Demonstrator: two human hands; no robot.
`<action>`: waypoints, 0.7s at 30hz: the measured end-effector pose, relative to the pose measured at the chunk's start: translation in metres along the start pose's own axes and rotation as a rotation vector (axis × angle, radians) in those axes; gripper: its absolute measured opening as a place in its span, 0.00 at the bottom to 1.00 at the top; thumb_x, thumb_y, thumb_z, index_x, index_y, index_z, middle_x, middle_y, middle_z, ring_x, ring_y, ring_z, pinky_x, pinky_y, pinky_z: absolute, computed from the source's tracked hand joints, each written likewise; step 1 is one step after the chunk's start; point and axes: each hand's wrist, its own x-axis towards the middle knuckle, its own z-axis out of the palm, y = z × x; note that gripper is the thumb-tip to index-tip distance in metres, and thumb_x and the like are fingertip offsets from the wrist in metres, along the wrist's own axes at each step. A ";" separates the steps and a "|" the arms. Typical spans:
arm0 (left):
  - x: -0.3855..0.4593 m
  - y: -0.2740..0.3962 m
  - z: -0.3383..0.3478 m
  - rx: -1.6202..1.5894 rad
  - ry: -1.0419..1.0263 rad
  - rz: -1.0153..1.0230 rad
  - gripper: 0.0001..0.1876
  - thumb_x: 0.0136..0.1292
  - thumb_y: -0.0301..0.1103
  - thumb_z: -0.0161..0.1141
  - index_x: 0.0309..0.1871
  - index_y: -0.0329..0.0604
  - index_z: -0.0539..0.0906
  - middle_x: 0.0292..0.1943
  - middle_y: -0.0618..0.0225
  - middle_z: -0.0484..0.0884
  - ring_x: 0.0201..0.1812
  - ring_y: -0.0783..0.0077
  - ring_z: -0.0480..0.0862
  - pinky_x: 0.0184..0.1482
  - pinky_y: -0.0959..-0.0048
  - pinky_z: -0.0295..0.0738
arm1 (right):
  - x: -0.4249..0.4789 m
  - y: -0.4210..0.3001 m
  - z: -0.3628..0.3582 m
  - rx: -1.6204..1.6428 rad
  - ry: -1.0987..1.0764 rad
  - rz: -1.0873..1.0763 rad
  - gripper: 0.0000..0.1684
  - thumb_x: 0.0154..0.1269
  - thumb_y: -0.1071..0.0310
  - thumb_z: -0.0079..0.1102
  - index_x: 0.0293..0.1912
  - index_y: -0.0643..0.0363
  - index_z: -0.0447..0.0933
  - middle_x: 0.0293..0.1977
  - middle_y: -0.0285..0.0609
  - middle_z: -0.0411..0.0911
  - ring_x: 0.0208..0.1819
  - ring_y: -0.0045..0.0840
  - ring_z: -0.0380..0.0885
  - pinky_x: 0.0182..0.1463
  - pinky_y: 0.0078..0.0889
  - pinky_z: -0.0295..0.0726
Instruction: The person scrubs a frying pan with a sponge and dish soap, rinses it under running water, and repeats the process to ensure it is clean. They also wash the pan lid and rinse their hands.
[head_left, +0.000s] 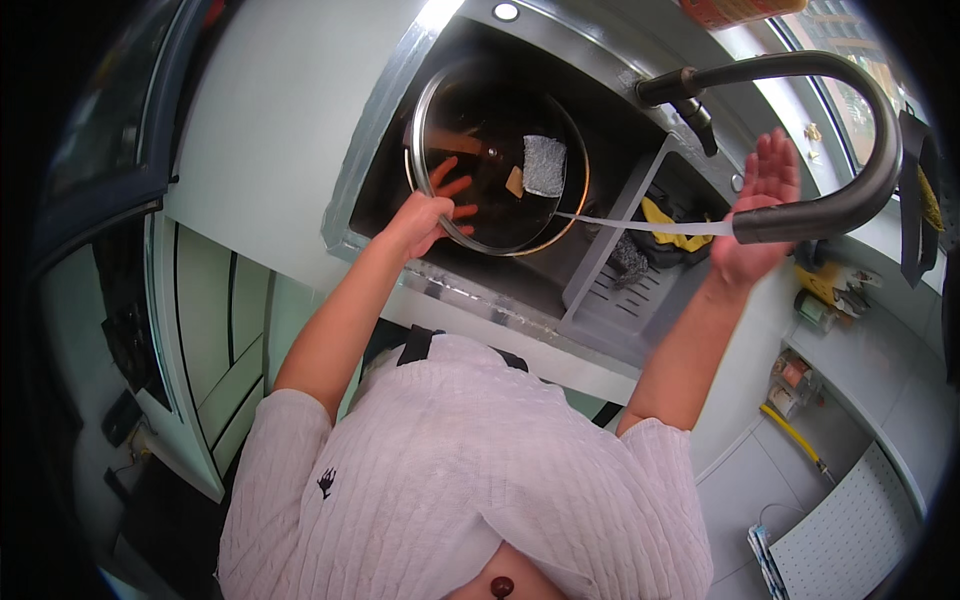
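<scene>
My left hand (427, 225) grips the metal rim of a round glass lid (487, 202), which is held over the sink basin (382, 187). Its fingers show through the glass. A silver scrubbing pad (544, 166) and a small tan piece (514, 182) appear on the lid; a brown strip, perhaps its handle, shows through. From the curved faucet (877, 172) a thin stream of water (645, 224) runs to the lid's right side. My right hand (765, 184) is flat with the palm showing, partly hidden behind the spout; whether it touches the spout is unclear.
A grey slotted drain basket (592, 304) sits in the sink's right side, with a yellow-and-black item (679, 229) and a dark scouring pad (628, 259) in it. Pale countertop (277, 127) extends left. A window (840, 75) and a small jar (816, 311) are at right.
</scene>
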 end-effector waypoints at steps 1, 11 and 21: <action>0.001 0.000 0.002 -0.004 -0.007 -0.005 0.47 0.51 0.14 0.42 0.77 0.62 0.55 0.74 0.61 0.60 0.60 0.52 0.78 0.51 0.54 0.82 | -0.003 -0.021 0.006 0.072 -0.117 -0.083 0.50 0.71 0.27 0.28 0.70 0.60 0.63 0.68 0.53 0.65 0.72 0.39 0.62 0.78 0.43 0.45; 0.011 -0.013 0.002 0.028 0.080 0.296 0.44 0.55 0.15 0.48 0.77 0.60 0.54 0.71 0.60 0.64 0.63 0.57 0.76 0.56 0.58 0.80 | 0.016 -0.047 0.118 -0.001 -0.333 -0.197 0.52 0.69 0.26 0.28 0.72 0.61 0.57 0.69 0.52 0.64 0.74 0.37 0.58 0.78 0.43 0.42; 0.022 0.031 0.012 0.073 0.253 0.526 0.32 0.71 0.31 0.53 0.76 0.55 0.57 0.66 0.68 0.68 0.64 0.70 0.73 0.56 0.67 0.76 | -0.008 0.149 0.106 -0.408 -0.242 0.032 0.35 0.75 0.46 0.40 0.71 0.59 0.61 0.71 0.57 0.57 0.74 0.46 0.54 0.76 0.43 0.50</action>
